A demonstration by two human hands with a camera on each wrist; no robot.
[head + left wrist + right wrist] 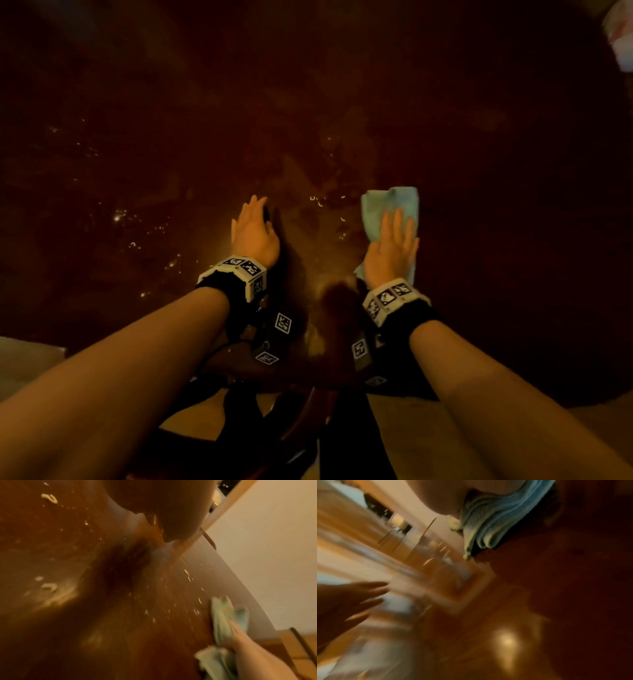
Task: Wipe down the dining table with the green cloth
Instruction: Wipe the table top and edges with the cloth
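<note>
Right hand (390,251) flat on green cloth (394,205)

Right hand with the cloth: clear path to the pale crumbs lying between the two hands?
Probably yes. The right hand presses flat on the crumpled green cloth, and the pale crumbs lie just to its left on the dark wooden table. Nothing stands between; the left hand rests beyond them.

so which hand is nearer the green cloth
Right. The right hand lies flat on top of the crumpled green cloth, pressing it to the dark wooden table; the left hand rests apart on bare wood.
</note>
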